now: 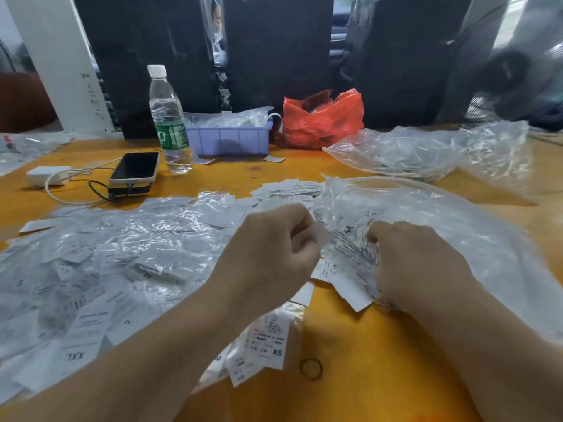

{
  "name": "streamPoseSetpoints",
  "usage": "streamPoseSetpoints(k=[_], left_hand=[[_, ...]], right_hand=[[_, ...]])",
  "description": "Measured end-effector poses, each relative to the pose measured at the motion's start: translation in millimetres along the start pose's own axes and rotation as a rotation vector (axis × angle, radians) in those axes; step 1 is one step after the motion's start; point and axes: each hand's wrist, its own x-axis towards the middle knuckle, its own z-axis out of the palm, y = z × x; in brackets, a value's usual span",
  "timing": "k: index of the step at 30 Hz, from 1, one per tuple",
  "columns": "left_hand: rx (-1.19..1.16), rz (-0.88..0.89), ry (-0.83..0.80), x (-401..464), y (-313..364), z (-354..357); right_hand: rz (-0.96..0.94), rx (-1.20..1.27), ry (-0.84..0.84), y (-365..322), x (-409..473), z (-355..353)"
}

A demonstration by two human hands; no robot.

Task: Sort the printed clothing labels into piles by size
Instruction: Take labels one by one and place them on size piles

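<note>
White printed clothing labels point(91, 303) lie scattered over the left and middle of the orange table point(374, 360), many under clear plastic. A small stack marked XS point(268, 339) sits in a clear sleeve near the front. My left hand point(271, 254) is curled, pinching the edge of a clear bag of labels point(347, 248). My right hand point(417, 266) grips the same bag from the right, fingers curled into the plastic. Loose labels point(350, 287) poke out below the bag between both hands.
A water bottle point(169, 123), a phone point(135, 167) with a charger and cable point(45, 175), a purple bin point(228, 138) and a red plastic bag point(323, 117) stand at the back. Large clear bags point(426, 153) cover the right. A rubber band point(311, 368) lies near the front.
</note>
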Motion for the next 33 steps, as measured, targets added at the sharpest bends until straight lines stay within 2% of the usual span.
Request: streamPoseSetpoints(k=[8, 11, 14, 17, 19, 21, 26, 29, 33], left_hand=[[-0.077, -0.015, 0.039, -6, -2, -7], [-0.121, -0.038, 0.035, -8, -1, -7], [-0.138, -0.069, 0.034, -6, -2, -9], [-0.174, -0.113, 0.029, -5, -4, -14], [-0.210, -0.148, 0.020, -4, -5, -16], [-0.175, -0.157, 0.009, -4, -7, -17], [0.108, -0.074, -0.064, 4, -6, -27], [0.020, -0.148, -0.137, 10, -12, -41], [-0.232, -0.248, -0.189, 7, -32, -66]], right_hand=[[-0.005, 0.158, 0.071, -2, 1, -2], [-0.021, 0.175, 0.203, 0, 4, -1], [-0.152, 0.408, 0.328, -3, 4, -3], [-0.250, 0.747, 0.260, -10, -1, -5], [-0.267, 0.890, 0.210, -14, -3, -6], [-0.276, 0.968, 0.221, -17, -4, -7], [-0.355, 1.076, 0.198, -34, -5, -13], [-0.408, 1.054, 0.166, -49, -3, -19], [-0.434, 1.084, 0.096, -75, 3, -30]])
